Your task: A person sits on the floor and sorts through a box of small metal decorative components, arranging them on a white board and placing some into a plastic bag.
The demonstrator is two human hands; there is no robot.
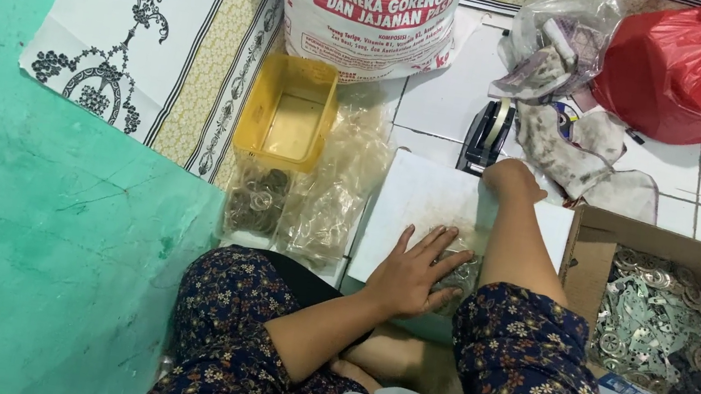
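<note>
I sit cross-legged on the floor in dark floral trousers. My left hand lies flat with fingers spread, pressing a small clear bag of metal parts onto a white board. My right hand reaches forward past the board's far edge with fingers curled, right beside a black tape dispenser. Whether it grips anything is hidden.
A cardboard box of silvery metal rings and plates stands to my right. A yellow plastic tub and clear bags of rings lie left of the board. Behind are a large white sack, a red plastic bag and dirty rags.
</note>
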